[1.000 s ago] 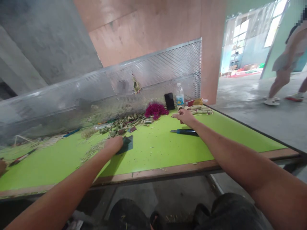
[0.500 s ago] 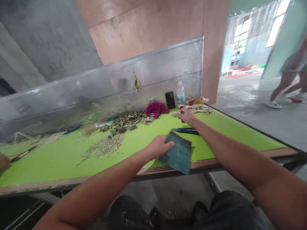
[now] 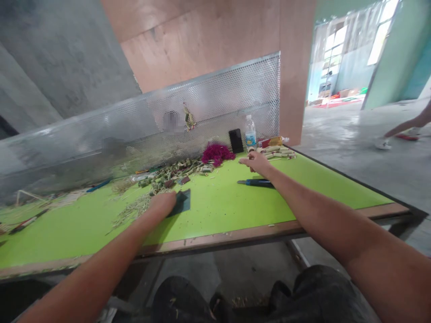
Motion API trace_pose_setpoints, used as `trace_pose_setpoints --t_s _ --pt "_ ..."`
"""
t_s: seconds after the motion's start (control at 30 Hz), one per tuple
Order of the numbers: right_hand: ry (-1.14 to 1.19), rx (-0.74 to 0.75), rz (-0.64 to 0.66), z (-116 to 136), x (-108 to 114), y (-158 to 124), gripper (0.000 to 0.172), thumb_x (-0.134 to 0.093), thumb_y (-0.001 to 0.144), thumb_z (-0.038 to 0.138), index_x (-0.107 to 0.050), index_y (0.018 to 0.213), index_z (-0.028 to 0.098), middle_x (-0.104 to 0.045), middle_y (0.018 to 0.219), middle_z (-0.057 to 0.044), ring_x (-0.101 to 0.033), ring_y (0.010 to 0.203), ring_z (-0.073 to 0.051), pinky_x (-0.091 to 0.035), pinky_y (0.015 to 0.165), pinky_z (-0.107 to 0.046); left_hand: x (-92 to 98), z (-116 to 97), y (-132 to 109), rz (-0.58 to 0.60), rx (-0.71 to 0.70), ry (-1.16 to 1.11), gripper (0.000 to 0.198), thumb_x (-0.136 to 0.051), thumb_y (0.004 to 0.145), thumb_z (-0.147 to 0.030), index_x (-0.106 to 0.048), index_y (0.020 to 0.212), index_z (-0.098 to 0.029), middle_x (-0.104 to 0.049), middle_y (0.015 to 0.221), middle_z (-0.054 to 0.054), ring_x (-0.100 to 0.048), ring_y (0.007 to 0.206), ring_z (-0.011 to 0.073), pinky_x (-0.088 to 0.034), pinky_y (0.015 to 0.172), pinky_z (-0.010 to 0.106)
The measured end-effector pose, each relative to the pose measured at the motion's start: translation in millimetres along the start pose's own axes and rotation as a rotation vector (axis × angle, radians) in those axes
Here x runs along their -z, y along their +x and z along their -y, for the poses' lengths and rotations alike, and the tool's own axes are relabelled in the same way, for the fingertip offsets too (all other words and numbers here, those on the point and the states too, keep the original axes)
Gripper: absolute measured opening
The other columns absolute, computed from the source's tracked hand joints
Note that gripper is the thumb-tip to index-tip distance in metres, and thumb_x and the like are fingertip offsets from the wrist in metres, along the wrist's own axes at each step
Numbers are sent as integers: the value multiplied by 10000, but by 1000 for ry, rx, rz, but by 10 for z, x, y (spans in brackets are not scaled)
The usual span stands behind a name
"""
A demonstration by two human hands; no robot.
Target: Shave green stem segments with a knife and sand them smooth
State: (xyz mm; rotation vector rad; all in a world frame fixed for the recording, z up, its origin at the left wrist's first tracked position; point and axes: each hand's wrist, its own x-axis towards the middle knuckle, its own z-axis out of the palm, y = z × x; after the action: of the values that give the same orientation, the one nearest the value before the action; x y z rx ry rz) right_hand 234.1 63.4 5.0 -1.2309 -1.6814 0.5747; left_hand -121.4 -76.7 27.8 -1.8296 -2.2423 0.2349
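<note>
My left hand [image 3: 163,204] is closed on a dark green sheet [image 3: 183,201], which looks like worn sandpaper. The sheet lies low over the green tabletop [image 3: 215,211], beside a spread of small pale cut pieces [image 3: 134,211]. My right hand [image 3: 256,162] is farther back on the table, its fingers pinched together. What they hold, if anything, is too small to make out. Just behind that hand stands a clear plastic bottle [image 3: 250,134], with a bundle of pale green rolled stalks [image 3: 281,152] to its right. A blue utility knife [image 3: 257,182] lies under my right forearm.
A heap of green stalk pieces [image 3: 164,177], magenta thread [image 3: 217,154] and an upright phone [image 3: 236,141] line the perforated metal screen [image 3: 218,103]. A red-and-white tool [image 3: 28,221] lies far left. Another person's legs [image 3: 409,125] show at right.
My left hand has carried the sheet left, from the table's front edge to beside the cut pieces. My right hand has barely moved. The person at right has mostly left the view.
</note>
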Motion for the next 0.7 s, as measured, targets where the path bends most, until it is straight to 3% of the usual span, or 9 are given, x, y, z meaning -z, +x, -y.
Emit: trace_pose_setpoints --t_s 0.07,0.13,0.23,0.3,0.4,0.5,0.6,0.7 --pt "4 18 -2 58 3 -23 361 -665 758 517 -525 779 185 -576 549 10 -538 445 -105 -416 465 -216 87 287 60 -42 65 3 241 -454 882 -293 -631 964 -153 -683 953 173 -650 856 333 -477 685 381" --pt "2 31 -2 105 3 -43 352 -663 763 509 -526 776 185 -580 554 8 -540 446 -106 -417 468 -218 209 394 83 -138 113 -5 331 -371 932 -379 -597 1012 -151 -663 969 162 -632 874 325 -469 681 371" --pt "-5 34 6 122 -3 -53 349 -658 768 508 -522 774 186 -562 529 18 -526 438 -103 -410 470 -218 385 183 102 -457 114 -108 399 -346 938 -470 -590 896 -157 -643 858 120 -615 833 287 -443 689 336" --pt "-3 34 5 104 -5 -50 353 -658 767 511 -514 771 189 -549 515 27 -517 434 -100 -405 468 -215 456 -151 141 -548 17 -264 386 -392 914 -486 -587 873 -155 -640 818 92 -605 787 237 -432 676 297" --pt "4 33 -6 77 3 -51 353 -668 761 502 -498 762 193 -537 513 35 -517 433 -100 -401 462 -213 466 -724 272 -435 -210 -475 376 -425 893 -476 -610 885 -149 -664 863 71 -607 786 189 -435 664 249" --pt "14 21 -12 67 25 -58 347 -674 761 491 -493 759 195 -527 512 40 -511 425 -98 -400 451 -213 386 -1096 459 -206 -207 -465 354 -427 887 -414 -639 919 -134 -684 926 89 -628 815 189 -457 660 241" --pt "14 1 -21 54 41 -50 353 -676 757 499 -497 759 195 -528 512 36 -508 420 -100 -405 445 -216 306 -1077 623 -92 -177 -388 192 -599 746 -310 -670 815 -145 -703 847 94 -645 765 213 -475 657 256" --pt "2 6 -24 44 40 -33 363 -674 752 510 -493 742 196 -531 512 31 -513 427 -101 -411 449 -217 340 -721 719 -50 -82 -282 163 -646 648 -206 -677 789 -130 -700 924 179 -649 869 322 -490 740 365"
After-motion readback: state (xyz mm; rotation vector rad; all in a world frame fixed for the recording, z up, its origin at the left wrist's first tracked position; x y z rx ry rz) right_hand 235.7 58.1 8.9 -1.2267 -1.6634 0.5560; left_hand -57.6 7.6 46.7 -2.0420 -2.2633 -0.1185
